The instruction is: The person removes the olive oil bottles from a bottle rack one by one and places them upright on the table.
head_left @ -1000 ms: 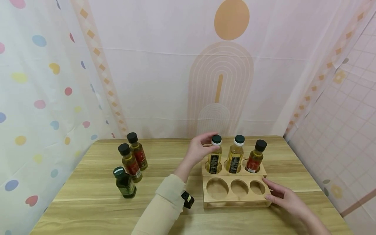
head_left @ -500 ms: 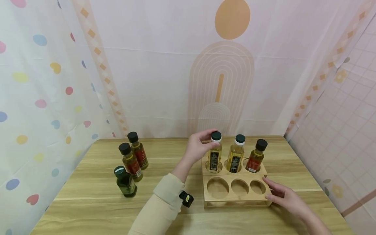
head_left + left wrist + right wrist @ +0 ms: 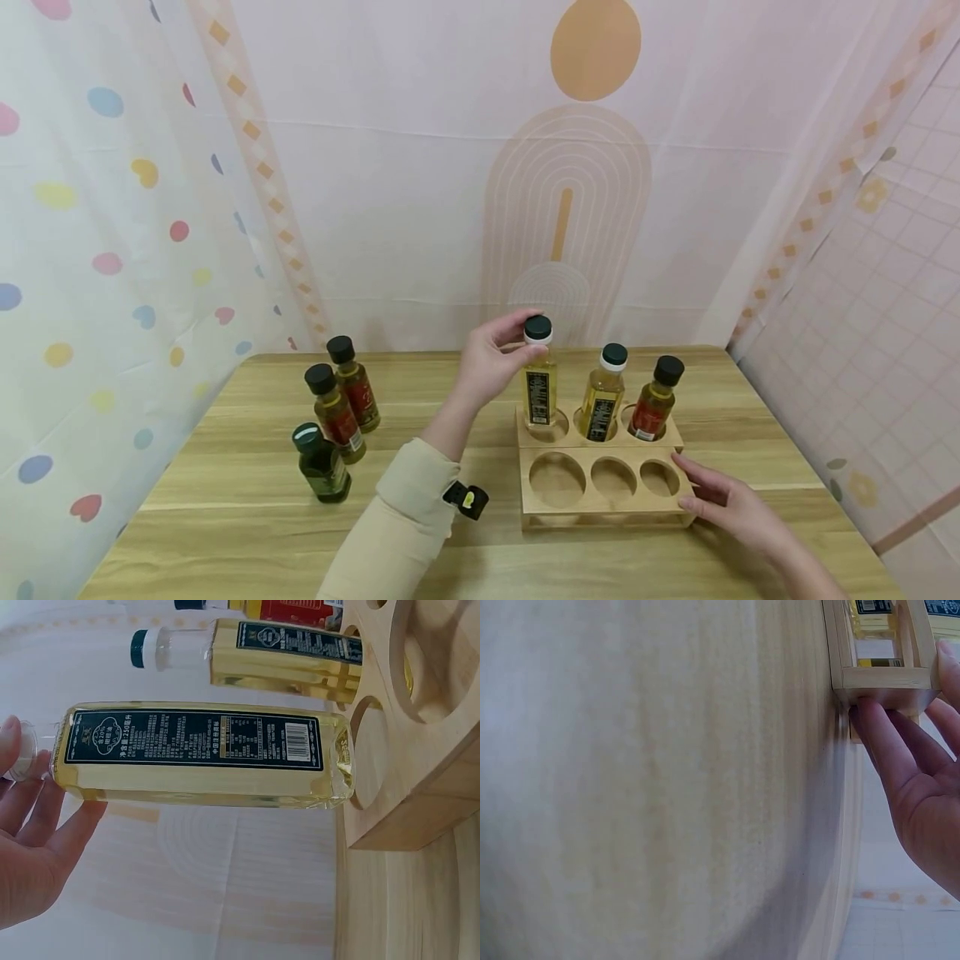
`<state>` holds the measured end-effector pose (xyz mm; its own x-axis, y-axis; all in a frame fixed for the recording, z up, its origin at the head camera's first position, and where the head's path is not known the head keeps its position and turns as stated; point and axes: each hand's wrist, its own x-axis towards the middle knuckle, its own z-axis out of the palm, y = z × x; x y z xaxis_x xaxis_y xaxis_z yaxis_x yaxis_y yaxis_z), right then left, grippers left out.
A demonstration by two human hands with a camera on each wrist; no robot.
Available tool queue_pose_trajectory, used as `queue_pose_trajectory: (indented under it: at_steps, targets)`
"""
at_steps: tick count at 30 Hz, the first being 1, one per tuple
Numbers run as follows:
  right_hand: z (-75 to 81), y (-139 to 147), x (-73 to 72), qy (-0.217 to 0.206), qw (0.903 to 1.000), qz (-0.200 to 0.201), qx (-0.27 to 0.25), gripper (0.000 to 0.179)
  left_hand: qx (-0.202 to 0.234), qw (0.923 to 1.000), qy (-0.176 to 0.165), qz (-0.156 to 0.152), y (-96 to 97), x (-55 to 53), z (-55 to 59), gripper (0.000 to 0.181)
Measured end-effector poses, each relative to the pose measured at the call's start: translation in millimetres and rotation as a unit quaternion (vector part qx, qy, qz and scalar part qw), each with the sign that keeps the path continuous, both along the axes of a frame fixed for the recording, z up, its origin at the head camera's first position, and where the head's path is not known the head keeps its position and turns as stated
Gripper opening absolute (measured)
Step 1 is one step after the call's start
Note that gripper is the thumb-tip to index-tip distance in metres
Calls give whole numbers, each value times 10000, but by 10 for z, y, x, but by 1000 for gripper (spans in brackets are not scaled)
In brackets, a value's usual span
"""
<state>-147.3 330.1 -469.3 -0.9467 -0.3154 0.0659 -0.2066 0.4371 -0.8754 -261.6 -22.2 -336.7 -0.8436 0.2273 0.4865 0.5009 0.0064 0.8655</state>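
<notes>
Patterned curtains (image 3: 375, 208) hung behind and beside a wood-grained table (image 3: 225, 533). Above it the left grip (image 3: 491, 362), thumb and fingers closed round the neck and green cap (image 3: 537, 326), held a pale oil bottle (image 3: 539, 400) nearly upright over the back-left hole of a wooden rack (image 3: 588, 503). The right grip (image 3: 731, 510) held the rack's right end, thumb and fingers bent. Another green-capped bottle (image 3: 602, 402) and a black-capped bottle (image 3: 651, 410) stood in the other back holes. Well to the left, two red-labelled bottles (image 3: 339, 423) and a dark green bottle (image 3: 325, 471) stood together.
</notes>
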Motion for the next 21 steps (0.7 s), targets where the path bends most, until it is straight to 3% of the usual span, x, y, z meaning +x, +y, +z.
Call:
queue_pose_trajectory:
  at_steps: [9, 21]
  targets:
    - [-5, -3, 2, 52, 10000, 47, -55, 60, 135, 9997, 94, 187, -224, 10, -6, 45]
    - [-4, -2, 5, 103, 9998, 120, -134, 59, -86, 9979, -156, 622, -621, 38, -25, 44]
